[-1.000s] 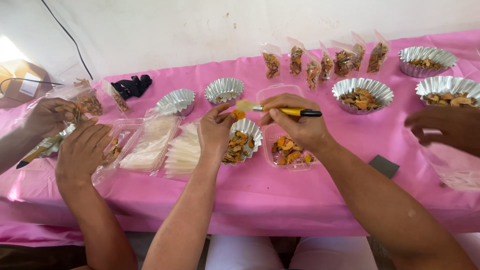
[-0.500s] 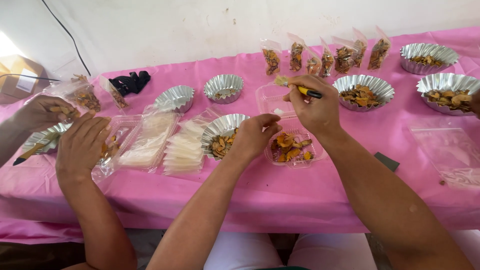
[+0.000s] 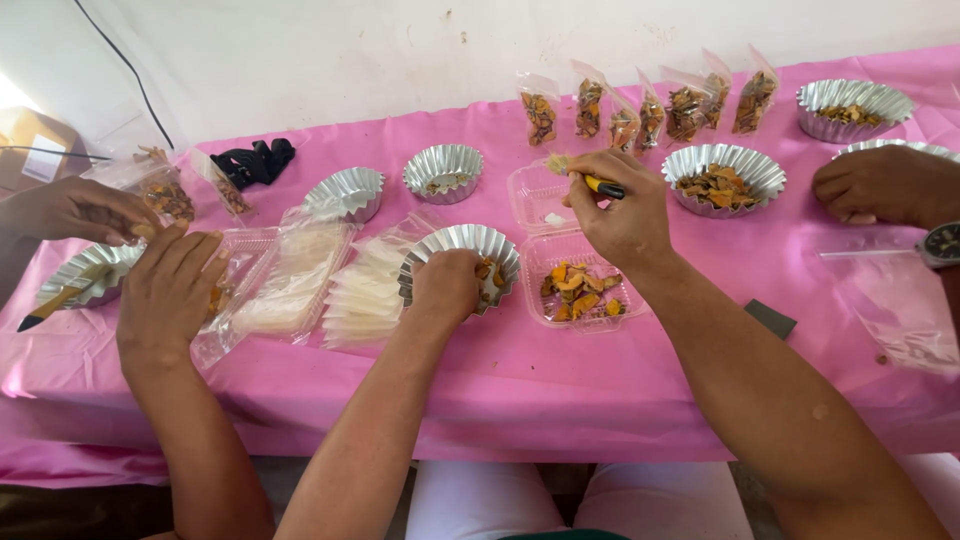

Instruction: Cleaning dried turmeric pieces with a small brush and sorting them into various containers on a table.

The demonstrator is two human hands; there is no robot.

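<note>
My left hand (image 3: 445,288) lies knuckles-up over a foil cup (image 3: 462,240) of orange dried pieces. Its fingers curl down into the cup and the tips are hidden. My right hand (image 3: 622,212) grips a yellow-and-black tool (image 3: 596,184), whose tip is over the open lid of a clear plastic box (image 3: 530,192). The box's tray (image 3: 582,290), with orange pieces in it, lies just below that hand.
Another person's hands (image 3: 165,290) work at clear bags and trays on the left, and a third person's hand (image 3: 880,185) rests at right. On the pink tablecloth (image 3: 560,390) are more foil cups (image 3: 725,178), several filled bags (image 3: 650,110), stacked flat bags (image 3: 365,295) and a black pad (image 3: 770,318).
My left hand has moved from the cup's rim down into the cup. My right hand has lifted the tool from over the box's tray to its lid.
</note>
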